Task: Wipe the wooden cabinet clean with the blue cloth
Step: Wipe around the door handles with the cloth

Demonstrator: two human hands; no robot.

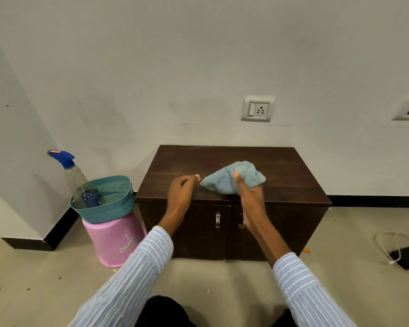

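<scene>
**Blue cloth held over the cabinet top**

The right hand [247, 192] grips the blue cloth [232, 177] in a bunched wad, thumb pressed into its middle, above the front part of the wooden cabinet's [281, 175] dark top. Whether the cloth touches the wood cannot be told from this angle. The left hand [181, 190] is loosely curled beside it, fingertips pinched together right at the cloth's left corner — whether they actually hold that corner is not clear.

The cabinet stands on the floor against a pale wall, its two front doors shut, a metal handle [218, 219] showing on the left door; the right forearm covers most of the other handle. Both arms wear striped sleeves [149, 260].

Left of the cabinet, a teal perforated basket [113, 206] sits on an upturned pink bucket [113, 241], with a spray bottle [75, 178] leaning inside it — blue trigger head up. A wall socket [257, 109] is mounted above the cabinet. On the floor at far right lie a dark flat object [407, 257] and a white cable [385, 241].
</scene>
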